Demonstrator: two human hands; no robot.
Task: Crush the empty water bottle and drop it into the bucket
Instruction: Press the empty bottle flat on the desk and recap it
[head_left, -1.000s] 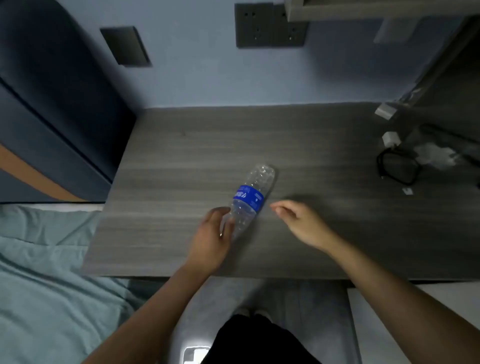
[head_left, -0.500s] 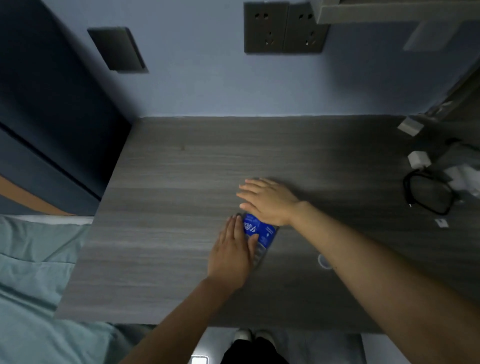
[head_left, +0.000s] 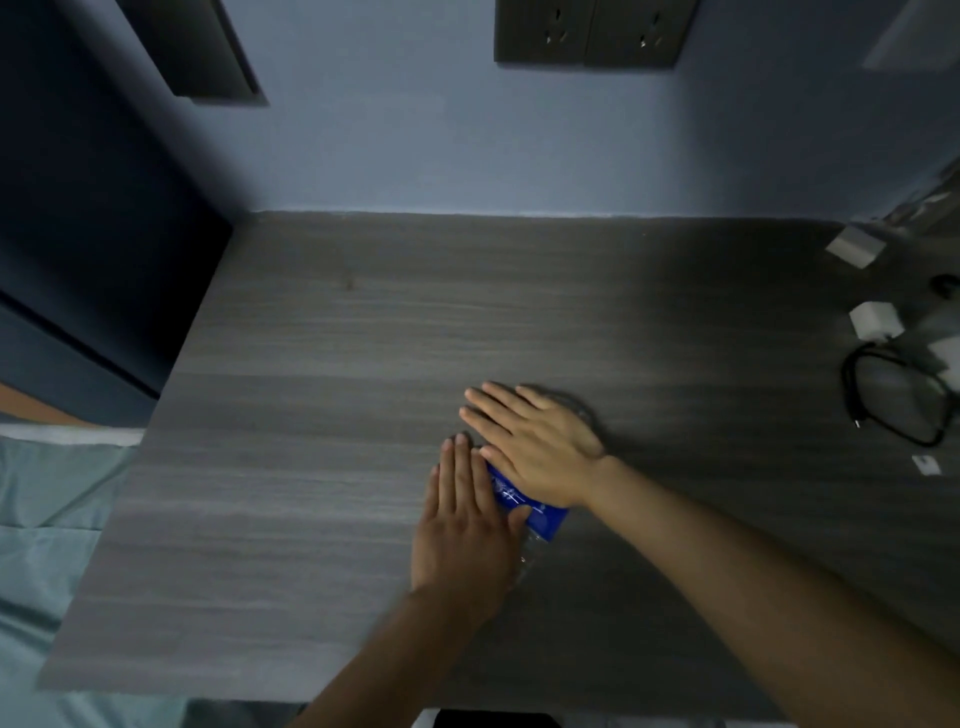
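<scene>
A clear plastic water bottle (head_left: 535, 508) with a blue label lies on its side on the grey wooden table (head_left: 311, 415). Only the label and a bit of clear plastic show between my hands. My left hand (head_left: 465, 525) lies flat on its near end, fingers straight and together. My right hand (head_left: 535, 441) lies flat over its far end, fingers stretched out to the left. Both palms press down on the bottle; neither hand curls around it. No bucket is in view.
Black-framed glasses (head_left: 898, 400) lie at the table's right edge, with small white blocks (head_left: 875, 319) behind them and a white scrap (head_left: 925, 464) in front. Wall sockets (head_left: 592, 31) sit above the table. A teal bedsheet (head_left: 47, 519) lies to the left.
A second ago my left hand gripped the bottle's neck and my right hovered beside it. Both hands have since gone flat on top of the bottle, and the view has moved closer.
</scene>
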